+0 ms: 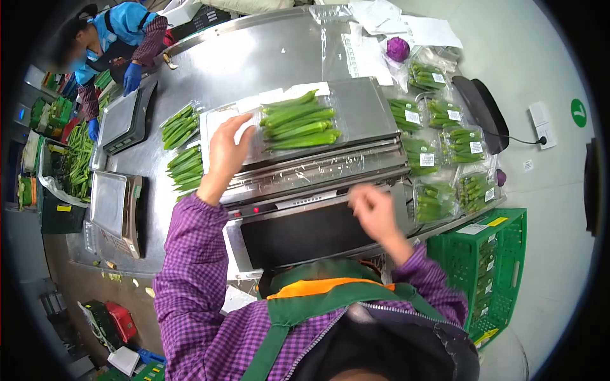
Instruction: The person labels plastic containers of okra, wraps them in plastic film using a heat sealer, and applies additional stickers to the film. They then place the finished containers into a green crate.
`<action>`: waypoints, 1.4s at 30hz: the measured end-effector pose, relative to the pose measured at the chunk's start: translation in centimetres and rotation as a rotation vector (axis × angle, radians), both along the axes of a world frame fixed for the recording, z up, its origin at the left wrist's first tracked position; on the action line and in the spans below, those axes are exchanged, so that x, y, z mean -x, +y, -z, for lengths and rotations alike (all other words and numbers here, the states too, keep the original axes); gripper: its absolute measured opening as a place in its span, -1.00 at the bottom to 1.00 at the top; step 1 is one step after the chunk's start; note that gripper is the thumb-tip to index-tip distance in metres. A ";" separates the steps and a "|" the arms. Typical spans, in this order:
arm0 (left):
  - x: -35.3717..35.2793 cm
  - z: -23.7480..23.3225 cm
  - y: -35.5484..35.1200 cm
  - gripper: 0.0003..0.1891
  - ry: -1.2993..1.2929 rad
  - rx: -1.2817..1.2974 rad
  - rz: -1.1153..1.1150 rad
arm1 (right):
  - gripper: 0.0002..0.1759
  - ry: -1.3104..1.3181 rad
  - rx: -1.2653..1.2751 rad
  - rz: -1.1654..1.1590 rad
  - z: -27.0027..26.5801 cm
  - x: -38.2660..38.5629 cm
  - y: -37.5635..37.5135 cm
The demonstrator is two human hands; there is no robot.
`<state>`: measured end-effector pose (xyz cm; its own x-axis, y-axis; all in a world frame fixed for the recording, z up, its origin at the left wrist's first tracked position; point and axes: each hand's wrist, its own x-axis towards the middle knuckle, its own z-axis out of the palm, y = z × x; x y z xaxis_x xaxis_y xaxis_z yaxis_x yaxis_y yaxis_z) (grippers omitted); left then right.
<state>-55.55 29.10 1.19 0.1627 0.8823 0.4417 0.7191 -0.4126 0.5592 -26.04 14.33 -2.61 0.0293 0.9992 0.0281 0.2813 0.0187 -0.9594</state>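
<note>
A tray of okra (300,120) lies on the metal top of the wrapping machine (368,105), with clear film around it. My left hand (227,149) is beside the tray's left end, thumb and fingers apart, holding nothing. Lower right, my right hand (375,213) hovers over the right end of the machine's black pad (305,233). Its fingers look curled but are smeared by motion. Left of the machine lie two more packs of okra, an upper pack (180,127) and a lower pack (185,169).
Several labelled okra packs (443,151) lie to the right, above a green crate (518,267). A purple cabbage (398,49) sits by papers (375,19) at the back. Scales (109,202) stand left. Another person (121,28) in blue gloves works at the upper left.
</note>
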 end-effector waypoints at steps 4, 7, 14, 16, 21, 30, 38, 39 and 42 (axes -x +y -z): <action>1.8 1.4 -2.5 -0.69 -0.154 0.304 -0.158 | -0.83 -0.283 -0.263 0.154 -1.1 -2.6 9.5; 1.2 3.3 -2.5 -0.59 -0.364 0.531 -0.096 | -0.76 -0.611 -0.210 0.091 -1.0 -1.8 13.3; -0.1 3.3 -2.1 -0.57 -0.372 0.565 -0.128 | -0.71 -0.418 0.074 -0.011 -0.3 -0.3 14.9; 0.4 2.1 -3.6 -0.62 -0.297 0.484 -0.124 | -0.77 -0.378 -0.090 -0.045 -1.4 -1.3 13.4; 3.4 -0.2 -9.7 -0.81 0.193 0.401 -0.365 | -0.78 -0.946 -0.277 0.074 -3.6 -5.3 8.1; 3.4 -1.8 -11.0 -0.36 -0.754 0.934 -0.175 | -0.89 0.425 0.360 -0.013 -4.1 -3.8 8.4; 4.9 -3.9 -8.0 -0.83 -1.183 0.711 0.617 | -0.75 1.097 0.086 -0.364 -9.9 -2.9 11.0; 4.7 -5.2 -6.2 -0.85 -1.284 0.625 0.661 | -0.71 1.121 -0.045 -0.424 -10.8 -2.6 12.7; 2.0 -7.8 1.2 -0.76 -1.689 0.592 0.517 | -0.64 0.713 -0.302 -0.147 -13.2 0.8 18.3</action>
